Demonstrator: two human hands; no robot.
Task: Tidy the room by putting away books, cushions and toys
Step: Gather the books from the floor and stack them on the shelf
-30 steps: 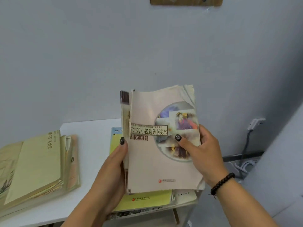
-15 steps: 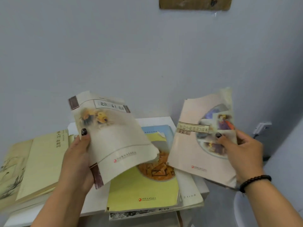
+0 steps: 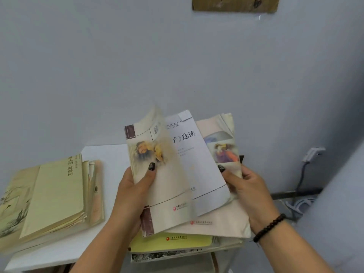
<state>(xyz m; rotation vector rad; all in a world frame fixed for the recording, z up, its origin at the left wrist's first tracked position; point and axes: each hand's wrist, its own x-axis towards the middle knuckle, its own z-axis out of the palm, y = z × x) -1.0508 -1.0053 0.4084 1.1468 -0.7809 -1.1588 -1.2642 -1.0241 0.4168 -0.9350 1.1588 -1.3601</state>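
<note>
i see the grey wall [image 3: 137, 66] behind, then the white table [image 3: 106, 156]. old yellowed book pile [image 3: 49, 196] lies on its left part, yellow book [image 3: 177, 241] tops the pile at its right edge. above that pile, left hand [image 3: 134, 194] grips the portrait book [image 3: 155, 174], thumb on its curling cover. right hand [image 3: 248, 192] pinches the pink book [image 3: 226, 152], which sits just behind. black bracelet [image 3: 269, 227] on right wrist.

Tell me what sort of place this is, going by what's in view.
Probably a corner of a home study or bedroom. Paperback readers are stacked on a small white table against a plain grey wall, an old yellowed book pile lies alongside, and a charger is plugged in low on the wall.
</note>
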